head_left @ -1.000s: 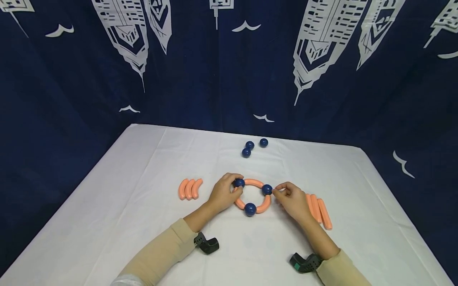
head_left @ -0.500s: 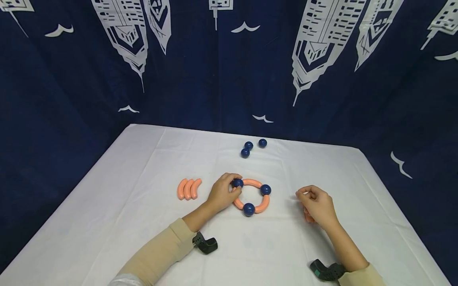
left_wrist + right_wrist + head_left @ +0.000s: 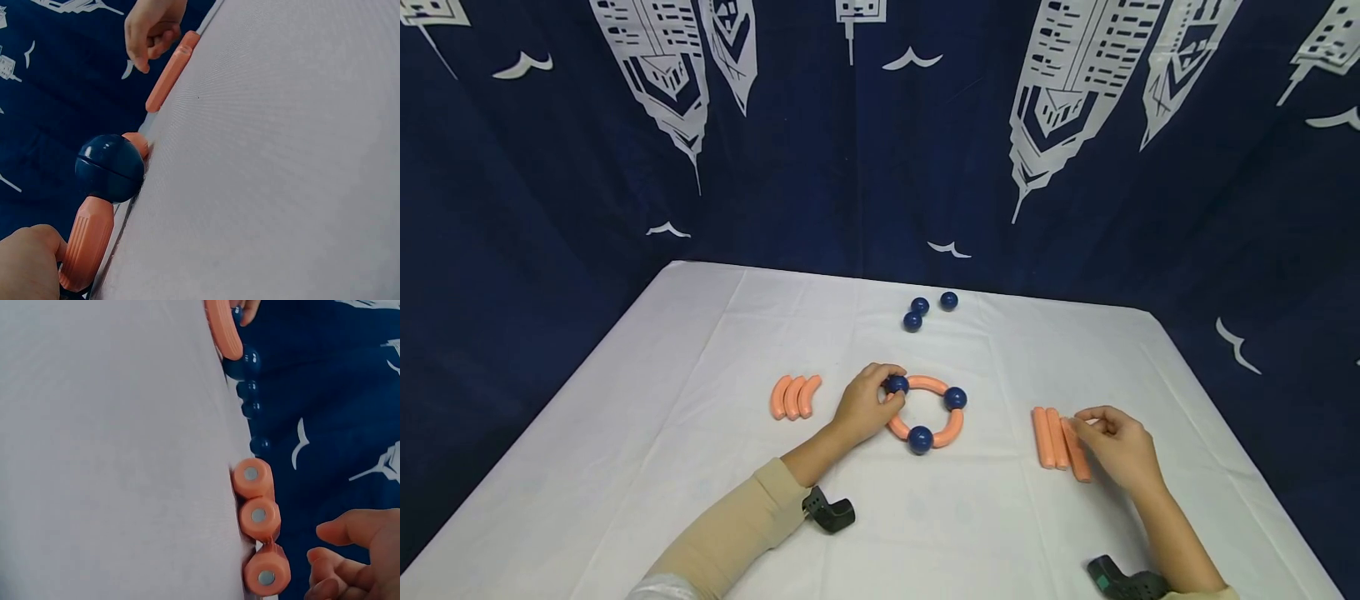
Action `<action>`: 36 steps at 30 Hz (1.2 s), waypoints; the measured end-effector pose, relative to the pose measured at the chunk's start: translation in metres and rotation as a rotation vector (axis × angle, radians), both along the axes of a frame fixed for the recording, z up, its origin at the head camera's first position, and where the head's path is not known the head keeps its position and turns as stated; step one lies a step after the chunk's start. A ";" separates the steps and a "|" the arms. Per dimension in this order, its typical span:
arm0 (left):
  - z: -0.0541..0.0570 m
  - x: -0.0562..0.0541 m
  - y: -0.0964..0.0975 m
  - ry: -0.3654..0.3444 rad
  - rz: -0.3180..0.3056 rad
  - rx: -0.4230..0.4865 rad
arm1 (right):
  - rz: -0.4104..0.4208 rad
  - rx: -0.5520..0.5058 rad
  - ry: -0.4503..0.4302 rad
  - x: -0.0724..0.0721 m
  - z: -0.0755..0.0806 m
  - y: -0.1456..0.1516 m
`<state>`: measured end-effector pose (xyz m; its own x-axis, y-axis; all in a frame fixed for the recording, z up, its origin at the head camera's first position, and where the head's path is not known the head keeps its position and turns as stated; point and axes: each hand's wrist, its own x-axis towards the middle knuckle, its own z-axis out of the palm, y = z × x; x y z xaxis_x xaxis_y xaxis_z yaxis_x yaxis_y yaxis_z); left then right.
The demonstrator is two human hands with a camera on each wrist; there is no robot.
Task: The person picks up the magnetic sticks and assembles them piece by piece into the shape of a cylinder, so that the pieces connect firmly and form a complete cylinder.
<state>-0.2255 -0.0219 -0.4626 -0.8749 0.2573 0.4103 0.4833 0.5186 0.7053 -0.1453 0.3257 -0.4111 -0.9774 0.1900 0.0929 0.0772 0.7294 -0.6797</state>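
Observation:
A ring of curved orange magnetic rods (image 3: 929, 384) and three dark blue balls (image 3: 921, 440) lies on the white table. My left hand (image 3: 865, 404) pinches the ring's far-left ball (image 3: 897, 384) between thumb and fingers. Off to the right, my right hand (image 3: 1116, 446) hovers by the upper end of the rightmost of three straight orange rods (image 3: 1077, 454). In the right wrist view, that hand's thumb and fingers (image 3: 350, 562) are apart with nothing between them, beside the rods' metal-tipped ends (image 3: 258, 515). The left wrist view shows one curved rod (image 3: 87, 244) joined to a ball (image 3: 109, 167).
Three loose blue balls (image 3: 920, 306) sit near the table's back edge. Three curved orange rods (image 3: 793, 398) lie side by side left of the ring. A dark blue patterned curtain (image 3: 850, 167) hangs behind the white-covered table (image 3: 715, 400).
My right hand has left the ring's right ball and moved rightward, past the straight rods to their right side. My left hand has stayed on its ball.

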 end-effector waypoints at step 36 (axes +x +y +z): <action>0.000 0.001 0.000 -0.006 0.002 0.014 | -0.040 0.069 -0.113 0.002 -0.017 0.011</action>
<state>-0.2247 -0.0223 -0.4621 -0.8778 0.2493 0.4091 0.4781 0.5098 0.7152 -0.1436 0.3371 -0.4286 -0.9741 0.2260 -0.0030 0.1804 0.7691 -0.6131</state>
